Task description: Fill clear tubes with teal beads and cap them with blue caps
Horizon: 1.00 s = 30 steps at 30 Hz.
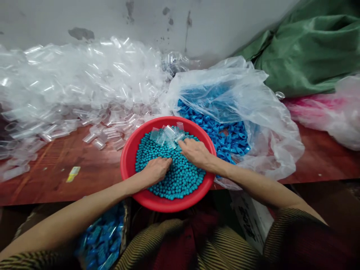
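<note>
A round red basin [128, 165] holds a bed of small turquoise balls [180, 185]. Several clear plastic tubes [170, 132] lie on the balls near the basin's far side. My left hand [157, 170] is down at the balls left of the middle, its fingers curled; whatever is in them is hidden. Over the right part of the basin, my right hand [195, 153] has its fingers closed at the edge of the tube pile, seemingly on one clear tube.
A big heap of clear tubes [84, 86] covers the table's [92, 174] back left. Blue plastic pieces [225, 138] spill from a clear bag [270, 138] at right. Green cloth [309, 56] lies behind. Below the edge sits a box of blue packets [104, 236].
</note>
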{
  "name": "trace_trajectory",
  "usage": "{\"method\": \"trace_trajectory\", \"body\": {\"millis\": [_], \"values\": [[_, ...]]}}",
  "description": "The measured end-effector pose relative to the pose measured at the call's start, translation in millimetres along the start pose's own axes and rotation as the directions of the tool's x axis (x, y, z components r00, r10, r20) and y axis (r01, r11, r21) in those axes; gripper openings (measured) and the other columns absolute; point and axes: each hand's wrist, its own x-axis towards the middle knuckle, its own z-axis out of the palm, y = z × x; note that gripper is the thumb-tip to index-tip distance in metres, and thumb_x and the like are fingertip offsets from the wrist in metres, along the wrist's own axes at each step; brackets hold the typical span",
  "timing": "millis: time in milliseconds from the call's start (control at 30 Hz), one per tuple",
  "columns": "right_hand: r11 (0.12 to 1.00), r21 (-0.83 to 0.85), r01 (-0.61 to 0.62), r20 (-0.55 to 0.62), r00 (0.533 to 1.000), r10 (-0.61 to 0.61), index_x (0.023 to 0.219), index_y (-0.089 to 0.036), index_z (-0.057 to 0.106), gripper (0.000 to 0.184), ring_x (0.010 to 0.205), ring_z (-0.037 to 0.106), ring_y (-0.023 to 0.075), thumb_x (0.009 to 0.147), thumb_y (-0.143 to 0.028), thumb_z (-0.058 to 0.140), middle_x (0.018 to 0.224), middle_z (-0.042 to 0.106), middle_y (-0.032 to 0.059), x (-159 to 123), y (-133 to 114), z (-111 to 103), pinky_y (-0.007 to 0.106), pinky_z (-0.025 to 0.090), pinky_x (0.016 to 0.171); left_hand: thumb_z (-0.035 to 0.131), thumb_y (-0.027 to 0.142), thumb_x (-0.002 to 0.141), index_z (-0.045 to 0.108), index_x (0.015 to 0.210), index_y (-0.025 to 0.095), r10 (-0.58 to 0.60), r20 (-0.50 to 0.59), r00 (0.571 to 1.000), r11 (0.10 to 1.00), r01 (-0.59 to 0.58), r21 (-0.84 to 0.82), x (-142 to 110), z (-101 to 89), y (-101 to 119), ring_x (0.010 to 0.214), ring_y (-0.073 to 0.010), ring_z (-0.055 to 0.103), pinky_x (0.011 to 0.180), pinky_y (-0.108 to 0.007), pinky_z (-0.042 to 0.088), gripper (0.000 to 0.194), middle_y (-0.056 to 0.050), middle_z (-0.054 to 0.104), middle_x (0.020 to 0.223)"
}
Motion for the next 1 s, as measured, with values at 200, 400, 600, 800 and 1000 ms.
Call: {"method": "trace_trajectory", "body": {"millis": [200, 400, 600, 800, 1000], "values": [[0.984, -0.091, -0.154, 0.093, 0.982, 0.162, 0.112, -0.004, 0.052, 0.036, 0.089, 0.064, 0.027, 0.089, -0.004, 0.024, 0.11, 0.057, 0.0249, 23, 15, 6, 0.037, 0.051, 0.07, 0.041, 0.022, 0.088, 0.052, 0.096, 0.018, 0.036, -0.057, 0.998, 0.993, -0.029, 0.111, 2, 7.8, 6, 0.09, -0.0239, 0.057, 0.078, -0.037, 0.048, 0.014, -0.009, 0.061, 0.092], [0.989, 0.126, -0.071, 0.009, 0.997, 0.071, 0.108, -0.01, 0.054, 0.027, 0.089, 0.063, 0.024, 0.092, -0.013, 0.033, 0.1, 0.063, 0.0149, -1, 2, -6, 0.033, 0.047, 0.072, 0.044, 0.021, 0.085, 0.047, 0.095, 0.016, 0.006, -0.328, 0.945, 0.994, -0.041, -0.102, -10, 10.6, 8, 0.126, -0.028, 0.04, 0.1, -0.042, 0.041, 0.012, -0.017, 0.045, 0.131], [0.807, 0.589, -0.049, 0.102, 0.995, -0.014, 0.091, -0.013, 0.061, 0.012, 0.078, 0.061, 0.0151, 0.083, -0.019, 0.055, 0.083, 0.067, 0.0043, -3, -14, 15, 0.022, 0.042, 0.067, 0.045, 0.02, 0.082, 0.043, 0.096, 0.016, -0.023, -0.201, 0.979, 0.959, -0.035, -0.281, -7, 18.3, 9, 0.11, -0.0257, 0.055, 0.089, -0.042, 0.049, 0.015, -0.017, 0.053, 0.12], [0.916, 0.4, 0.02, 0.19, 0.976, -0.104, 0.09, -0.016, 0.066, 0.021, 0.088, 0.063, 0.02, 0.087, -0.02, 0.046, 0.089, 0.069, 0.0076, -4, -11, 13, 0.026, 0.044, 0.072, 0.051, 0.019, 0.078, 0.04, 0.117, 0.012, -0.064, -0.106, 0.992, 0.978, 0.041, -0.203, -2, 11.9, 17, 0.102, -0.0265, 0.055, 0.088, -0.042, 0.046, 0.041, -0.014, 0.058, 0.108], [0.994, 0.053, -0.094, 0.036, 0.995, 0.092, 0.117, -0.013, 0.053, 0.034, 0.098, 0.061, 0.0272, 0.09, -0.032, 0.045, 0.114, 0.059, 0.0171, 18, 5, 9, 0.034, 0.049, 0.076, 0.05, 0.036, 0.083, 0.041, 0.121, 0.009, -0.149, 0.014, 0.989, 0.982, 0.15, -0.112, -1, -1.6, 35, 0.109, -0.0344, 0.051, 0.089, -0.047, 0.043, 0.048, -0.02, 0.055, 0.117]]}}
